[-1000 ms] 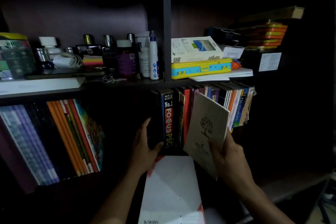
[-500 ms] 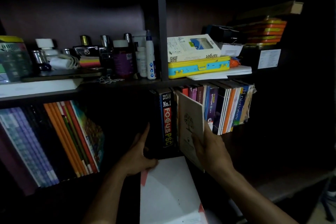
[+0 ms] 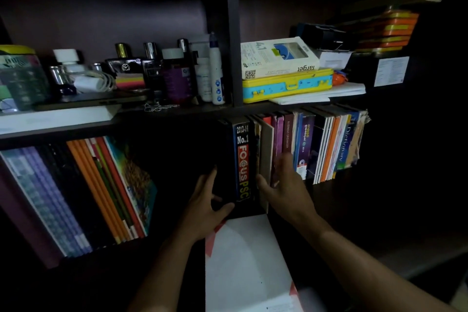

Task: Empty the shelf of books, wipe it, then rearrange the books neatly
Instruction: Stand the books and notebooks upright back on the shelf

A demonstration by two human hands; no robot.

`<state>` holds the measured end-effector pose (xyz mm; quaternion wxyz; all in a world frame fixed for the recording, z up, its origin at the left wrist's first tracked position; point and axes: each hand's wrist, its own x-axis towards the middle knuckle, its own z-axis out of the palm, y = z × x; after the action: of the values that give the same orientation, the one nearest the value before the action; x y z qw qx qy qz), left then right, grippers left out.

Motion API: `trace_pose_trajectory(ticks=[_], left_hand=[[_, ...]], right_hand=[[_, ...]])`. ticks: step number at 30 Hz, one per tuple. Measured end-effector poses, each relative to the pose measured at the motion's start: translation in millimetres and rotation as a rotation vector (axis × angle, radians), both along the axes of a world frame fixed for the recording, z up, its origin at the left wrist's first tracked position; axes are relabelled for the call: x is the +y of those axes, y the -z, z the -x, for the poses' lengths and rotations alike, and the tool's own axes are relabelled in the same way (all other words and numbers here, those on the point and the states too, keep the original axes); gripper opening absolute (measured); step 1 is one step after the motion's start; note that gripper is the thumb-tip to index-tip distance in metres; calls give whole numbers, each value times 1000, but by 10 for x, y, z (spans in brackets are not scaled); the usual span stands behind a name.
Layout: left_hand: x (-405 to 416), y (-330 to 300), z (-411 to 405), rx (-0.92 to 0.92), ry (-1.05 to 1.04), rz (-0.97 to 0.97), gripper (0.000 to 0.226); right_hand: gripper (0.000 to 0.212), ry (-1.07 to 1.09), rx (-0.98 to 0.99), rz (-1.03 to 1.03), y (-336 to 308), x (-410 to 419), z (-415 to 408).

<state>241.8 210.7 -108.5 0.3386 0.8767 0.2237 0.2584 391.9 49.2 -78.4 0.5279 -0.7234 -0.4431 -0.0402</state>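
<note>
We see the left hand [image 3: 206,201] curled round the lower edge of the thick black book [image 3: 234,159] standing upright on the lower shelf [image 3: 329,186]. Just right of it, the right hand [image 3: 285,185] lies against the thin beige notebook [image 3: 266,159], fingers fairly straight; in this dim light, whether the thumb pinches the cover we cannot tell.

Dim light here; a dark wooden shelving unit [image 3: 177,119] fills the view, its black upright divider [image 3: 234,33] splitting the upper bay before a dull purple-brown back panel [image 3: 101,23].
</note>
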Motion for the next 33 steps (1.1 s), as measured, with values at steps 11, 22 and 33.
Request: trace_pose_trajectory(ticks=[11, 22, 33], left_hand=[[-8, -34, 56, 72, 33, -15, 46], [-77, -122, 105, 237, 221, 45, 38], [-163, -200, -27, -639, 7, 538, 30]], right_hand=[[35, -132, -26, 197, 291, 77, -18], [36, -99, 187, 118, 406, -292, 177], [19, -248, 492, -246, 321, -450, 139]])
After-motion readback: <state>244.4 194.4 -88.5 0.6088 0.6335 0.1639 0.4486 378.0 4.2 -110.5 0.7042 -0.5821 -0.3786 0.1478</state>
